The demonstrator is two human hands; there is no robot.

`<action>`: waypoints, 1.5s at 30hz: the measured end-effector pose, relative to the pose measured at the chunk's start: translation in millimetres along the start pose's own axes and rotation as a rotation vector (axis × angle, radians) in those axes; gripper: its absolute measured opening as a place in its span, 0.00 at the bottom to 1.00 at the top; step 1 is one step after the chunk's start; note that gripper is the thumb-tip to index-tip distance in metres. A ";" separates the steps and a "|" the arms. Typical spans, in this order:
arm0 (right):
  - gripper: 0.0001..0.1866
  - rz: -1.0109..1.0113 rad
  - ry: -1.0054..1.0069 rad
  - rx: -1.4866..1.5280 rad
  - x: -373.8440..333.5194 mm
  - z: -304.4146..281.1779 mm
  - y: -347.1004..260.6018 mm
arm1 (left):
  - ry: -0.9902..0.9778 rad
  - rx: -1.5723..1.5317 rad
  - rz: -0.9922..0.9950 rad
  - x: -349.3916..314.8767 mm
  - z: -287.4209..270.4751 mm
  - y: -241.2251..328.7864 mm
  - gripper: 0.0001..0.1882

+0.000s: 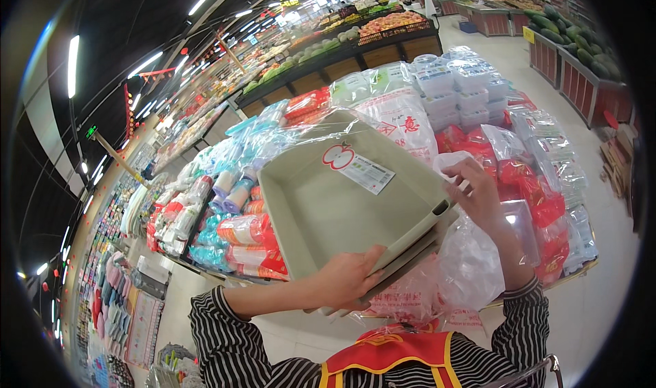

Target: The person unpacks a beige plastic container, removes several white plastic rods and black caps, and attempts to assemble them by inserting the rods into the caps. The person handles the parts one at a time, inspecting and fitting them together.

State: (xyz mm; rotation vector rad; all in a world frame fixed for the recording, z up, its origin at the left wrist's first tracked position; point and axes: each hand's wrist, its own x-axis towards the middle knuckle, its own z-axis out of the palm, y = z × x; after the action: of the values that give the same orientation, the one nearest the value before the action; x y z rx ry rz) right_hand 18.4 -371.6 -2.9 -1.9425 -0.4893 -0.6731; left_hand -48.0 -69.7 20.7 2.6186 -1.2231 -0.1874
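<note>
A stack of grey-green, square-cornered plastic trays [321, 224] is tilted in front of me. The top one carries a sticker with a red apple outline and a white label. My left hand [352, 279] is closed around the near edge of the stack, its thumb over the rim. At the stack's right corner, my right hand [475, 195] has its fingers curled on thin clear plastic wrapping [471, 255], which hangs down below that hand. More clear film stretches over the far rim of the top tray.
Beneath and beyond lies a display heaped with packaged goods: red-and-white packs [249, 241], a large white printed bag [403, 118], and stacked clear plastic boxes [444, 84]. Fruit stands [393, 26] are farther back. A stand of green melons [574, 43] is at the far right.
</note>
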 end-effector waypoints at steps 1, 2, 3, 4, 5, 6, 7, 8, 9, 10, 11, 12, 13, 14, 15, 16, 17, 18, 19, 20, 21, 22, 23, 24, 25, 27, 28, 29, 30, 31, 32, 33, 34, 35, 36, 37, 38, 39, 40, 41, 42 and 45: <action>0.19 0.013 -0.028 0.013 -5.9 1.0 -6.3 | -0.026 0.017 -0.016 1.1 -0.8 0.0 0.20; 0.33 -0.001 -0.057 -0.032 -12.7 3.4 -2.5 | -0.041 0.026 -0.030 1.6 -1.2 0.2 0.20; 0.37 0.011 -0.032 -0.037 -20.0 4.9 -6.6 | -0.055 0.033 -0.045 1.7 -1.1 -0.4 0.20; 0.41 0.020 -0.009 -0.039 -28.0 5.5 -13.4 | -0.057 0.032 -0.062 0.8 -1.1 0.4 0.20; 0.45 0.030 0.014 -0.039 -36.6 7.3 -18.0 | -0.053 0.027 -0.067 -0.3 -1.3 1.0 0.20; 0.55 0.010 -0.010 -0.051 -46.9 12.0 -12.3 | -0.046 0.021 -0.074 -2.2 -1.2 1.7 0.20; 0.56 0.029 -0.012 -0.055 -56.3 17.1 -13.3 | -0.037 0.010 -0.060 -2.2 -1.9 2.4 0.21; 0.56 0.048 -0.015 -0.059 -64.8 22.4 -15.7 | -0.060 0.006 -0.075 -1.9 -5.7 6.3 0.21; 0.57 0.067 -0.023 -0.058 -71.9 29.5 -14.9 | -0.083 0.000 -0.096 -2.8 -8.2 9.1 0.22; 0.58 0.078 -0.003 -0.113 -76.7 33.2 -11.1 | -0.141 0.002 -0.127 2.3 -20.2 19.3 0.22; 0.57 0.100 0.036 -0.105 -80.1 36.0 -4.4 | -0.198 0.004 -0.157 9.2 -29.1 23.1 0.23; 0.57 0.120 0.074 -0.094 -83.6 39.1 4.8 | -0.190 -0.199 -0.193 18.3 -30.0 14.1 0.24; 0.56 0.133 0.105 -0.071 -85.0 41.4 8.4 | -0.175 -0.398 -0.243 25.0 -29.4 1.4 0.24; 0.56 0.135 0.103 -0.066 -85.2 41.4 9.3 | -0.160 -0.599 -0.287 33.2 -27.1 -13.0 0.25; 0.55 0.139 0.104 -0.063 -85.0 40.7 10.1 | -0.133 -0.380 -0.202 43.6 -22.9 -27.1 0.24; 0.55 0.142 0.100 -0.057 -85.0 41.1 9.8 | -0.103 -0.161 -0.122 53.5 -15.7 -42.2 0.24; 0.55 0.130 0.105 -0.059 -85.4 42.2 10.8 | 0.001 -0.042 -0.022 66.8 -2.4 -62.5 0.26; 0.54 0.113 0.107 -0.054 -85.5 43.0 10.2 | 0.109 0.083 0.071 77.7 10.2 -80.9 0.27; 0.54 0.096 0.112 -0.054 -85.2 44.0 10.9 | 0.136 0.187 0.055 89.3 21.9 -99.2 0.28; 0.54 0.097 0.107 -0.038 -85.2 45.7 10.2 | 0.161 0.294 0.035 98.2 31.1 -115.8 0.28; 0.53 0.101 0.104 -0.024 -85.6 47.3 10.2 | 0.183 0.400 0.019 105.2 36.2 -130.8 0.29; 0.53 0.110 0.109 -0.016 -85.9 46.5 10.4 | 0.198 0.379 0.008 112.7 37.5 -142.7 0.30; 0.53 0.099 0.108 -0.028 -85.3 46.2 10.6 | 0.213 0.358 -0.008 118.2 39.0 -154.3 0.30; 0.52 0.097 0.114 -0.049 -85.9 44.6 12.7 | 0.225 0.331 -0.010 127.9 34.5 -152.0 0.30; 0.52 0.094 0.118 -0.068 -86.8 43.2 14.4 | 0.179 0.332 -0.062 133.6 29.1 -150.5 0.30; 0.50 0.134 0.105 -0.030 -87.9 41.1 15.1 | 0.093 0.339 -0.181 131.2 12.9 -146.4 0.28; 0.49 0.149 0.094 -0.007 -87.8 40.7 14.5 | 0.141 0.337 -0.190 127.9 11.2 -151.9 0.27; 0.48 0.142 0.097 -0.010 -88.4 41.3 14.6 | 0.188 0.335 -0.200 125.0 12.2 -162.3 0.26; 0.47 0.130 0.096 -0.014 -88.8 43.0 15.9 | 0.241 0.332 -0.212 121.9 11.5 -169.4 0.25; 0.46 0.119 0.095 -0.017 -88.8 44.3 16.3 | 0.199 0.341 -0.240 119.5 10.9 -175.9 0.25; 0.45 0.118 0.092 -0.014 -88.6 45.0 15.5 | 0.157 0.349 -0.269 117.6 9.9 -182.7 0.24; 0.44 0.120 0.089 -0.012 -88.5 44.5 14.7 | 0.114 0.355 -0.296 116.4 4.8 -181.5 0.23; 0.43 0.122 0.086 -0.010 -87.8 43.9 13.9 | 0.086 0.308 -0.292 114.7 -0.3 -180.3 0.25; 0.42 0.125 0.079 -0.009 -86.7 42.9 13.5 | 0.058 0.261 -0.289 113.0 -6.2 -178.8 0.27; 0.41 0.130 0.072 -0.005 -87.0 42.1 13.4 | 0.028 0.213 -0.286 109.9 -11.7 -177.3 0.29; 0.41 0.136 0.064 -0.002 -87.1 41.7 13.4 | 0.028 0.165 -0.244 106.0 -15.7 -180.4 0.33; 0.40 0.126 0.065 -0.005 -86.6 41.5 13.4 | 0.028 0.118 -0.202 101.3 -20.1 -184.9 0.38; 0.39 0.119 0.069 -0.015 -86.4 40.2 13.5 | 0.028 0.068 -0.152 99.1 -23.3 -190.1 0.42; 0.38 0.112 0.068 -0.013 -86.2 40.4 13.2 | -0.002 0.111 -0.173 92.6 -28.3 -196.8 0.46; 0.38 0.103 0.072 -0.011 -85.9 40.5 13.7 | -0.032 0.155 -0.192 86.7 -33.1 -206.1 0.50; 0.38 0.094 0.072 -0.011 -86.1 41.6 15.0 | -0.061 0.195 -0.212 80.3 -35.1 -215.5 0.54; 0.37 0.078 0.072 -0.027 -87.1 43.1 16.6 | -0.147 0.111 -0.274 70.0 -41.4 -234.0 0.58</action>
State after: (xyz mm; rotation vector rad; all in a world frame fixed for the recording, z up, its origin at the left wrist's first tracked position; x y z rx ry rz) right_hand -27.8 -344.4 -85.7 -1.9453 -0.3604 -0.7001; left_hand 178.2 28.2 -4.4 2.9084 -0.9342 -0.3774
